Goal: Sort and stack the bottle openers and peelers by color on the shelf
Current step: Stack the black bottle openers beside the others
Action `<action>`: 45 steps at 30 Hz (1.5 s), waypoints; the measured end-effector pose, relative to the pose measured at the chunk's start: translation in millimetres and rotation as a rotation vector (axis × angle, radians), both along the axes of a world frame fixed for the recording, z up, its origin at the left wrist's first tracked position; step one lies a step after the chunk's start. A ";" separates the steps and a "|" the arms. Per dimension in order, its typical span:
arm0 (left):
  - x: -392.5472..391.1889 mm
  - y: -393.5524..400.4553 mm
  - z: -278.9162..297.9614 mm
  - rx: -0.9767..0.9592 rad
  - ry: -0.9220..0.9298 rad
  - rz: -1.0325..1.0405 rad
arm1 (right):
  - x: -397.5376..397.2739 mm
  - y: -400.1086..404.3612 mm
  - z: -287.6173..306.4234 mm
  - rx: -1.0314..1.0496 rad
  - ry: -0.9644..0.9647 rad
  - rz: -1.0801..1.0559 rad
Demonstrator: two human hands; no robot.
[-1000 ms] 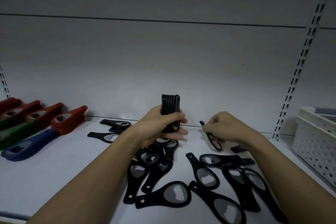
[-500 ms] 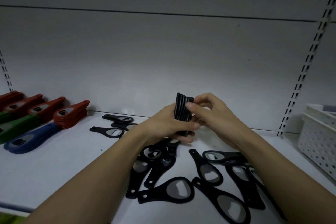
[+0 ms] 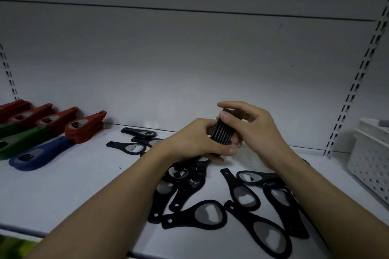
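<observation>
- Left hand (image 3: 195, 141) grips a bundle of black openers (image 3: 222, 132) from the left side; thumb lies along the bundle's lower edge, fingers wrapped behind it. Bundle is held on edge, above the shelf (image 3: 63, 185), approx. mid-frame.
- Right hand (image 3: 250, 128) is on the same bundle from the right & top: thumb (image 3: 226, 116) presses on the near top corner, index finger curls over the top end, other fingers curled at the far side. Both hands clamped on the bundle, touching or nearly touching each other.
- Loose black openers (image 3: 202, 214) lie scattered flat on the shelf under & in front of the hands, several overlapping, metal insets face up. One sits w/ its handle pointing left at front centre; more are to the right (image 3: 271, 237), partly hidden by the right forearm.
- Three more black openers (image 3: 134, 147) lie behind the left wrist, near the back wall.
- Far left: red stacks (image 3: 84, 130) in a row along the back, green stack (image 3: 23, 143) in front of them, blue stack (image 3: 35, 155) nearest the front edge. Stacks are just beside one another, well apart from the black pile.
- White perforated basket (image 3: 370, 162) sits at the right end of the shelf, next to the slotted upright (image 3: 353, 88); contents can't be made out.
</observation>
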State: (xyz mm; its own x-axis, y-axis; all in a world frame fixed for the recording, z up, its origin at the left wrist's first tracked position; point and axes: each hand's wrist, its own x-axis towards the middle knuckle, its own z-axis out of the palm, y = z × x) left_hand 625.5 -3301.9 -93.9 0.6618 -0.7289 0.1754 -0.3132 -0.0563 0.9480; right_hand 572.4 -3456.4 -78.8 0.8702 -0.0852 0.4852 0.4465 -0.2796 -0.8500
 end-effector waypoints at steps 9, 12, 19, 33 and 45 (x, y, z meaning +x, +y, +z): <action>-15.9 19.6 20.5 0.031 -0.022 0.083 | -14.6 11.5 17.3 0.038 0.036 0.026; -25.0 58.2 36.5 0.028 -0.081 0.137 | -17.3 40.9 32.1 0.074 0.051 0.111; -45.0 199.8 44.5 0.052 -0.070 0.486 | -6.0 173.8 17.7 -0.112 0.280 0.072; -65.5 442.6 14.4 0.528 -0.037 1.110 | 7.5 408.5 -38.9 -1.136 -0.021 0.411; -18.2 489.5 22.5 0.938 0.092 1.110 | 24.2 424.8 -59.8 -1.049 0.017 0.388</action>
